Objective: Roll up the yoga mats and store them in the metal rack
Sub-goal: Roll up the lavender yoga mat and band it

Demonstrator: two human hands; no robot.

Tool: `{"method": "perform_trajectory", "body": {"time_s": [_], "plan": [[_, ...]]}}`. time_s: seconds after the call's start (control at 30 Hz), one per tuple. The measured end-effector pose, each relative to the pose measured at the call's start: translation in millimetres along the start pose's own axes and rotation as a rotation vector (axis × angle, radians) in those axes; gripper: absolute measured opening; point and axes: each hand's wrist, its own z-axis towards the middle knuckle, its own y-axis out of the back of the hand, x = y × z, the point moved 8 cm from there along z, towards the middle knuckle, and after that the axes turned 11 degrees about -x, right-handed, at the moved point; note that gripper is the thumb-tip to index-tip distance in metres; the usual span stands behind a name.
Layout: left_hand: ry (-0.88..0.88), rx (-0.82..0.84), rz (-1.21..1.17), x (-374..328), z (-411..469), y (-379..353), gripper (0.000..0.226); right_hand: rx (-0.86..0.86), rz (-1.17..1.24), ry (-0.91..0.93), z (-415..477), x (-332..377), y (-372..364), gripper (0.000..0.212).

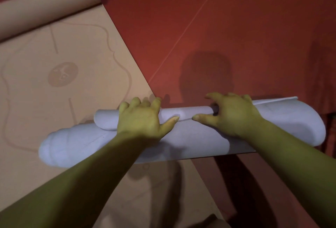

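Left forearm [81, 178] over tan mat [45, 109]; white mat roll [196, 136]; red floor [245, 27].

Rolled mat [190, 136]: under fingers of left hand [140, 118], right hand [234, 116]. Flat mat [54, 82]: left of fingers, beneath roll's end. Floor [236, 27]: beyond fingertips.

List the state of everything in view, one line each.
Tan mat: spread flat, far end curled up.
White mat: partly rolled, uneven at its left end, overlapping the tan mat.
Left grip: fingers curled over the roll.
Right grip: fingers curled over the roll.
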Motion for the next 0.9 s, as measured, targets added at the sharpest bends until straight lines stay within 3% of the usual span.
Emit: {"method": "perform_trajectory", "body": {"time_s": [0.23,0.4,0.57,0.7,0.83,0.9], "plan": [[-0.028,-0.269,-0.059,-13.3,-35.2,14.8,0.073,-0.353,0.017,0.092,-34.1,-1.9,1.4,0.079],[0.057,-0.160,-0.024,-30.4,-70.8,26.7,0.089,-0.516,0.068,0.059,-70.2,-0.2,9.0,0.062],[0.011,-0.168,-0.044,-47.8,-70.5,33.6,0.082,-0.547,0.090,-0.085,-100.3,-22.7,5.5,0.065],[-0.049,0.055,-0.221,-57.8,-65.2,16.5,0.078,-0.569,0.038,-0.390,-123.4,-73.5,16.4,0.082],[-0.124,0.312,-0.252,-63.4,-57.4,6.6,0.105,-0.612,0.180,-0.506,-170.8,-75.1,29.3,0.075],[-0.154,0.364,-0.270,-69.1,-54.5,6.1,0.117,-0.576,0.397,-0.705,-196.7,-76.2,17.6,0.080]]}}
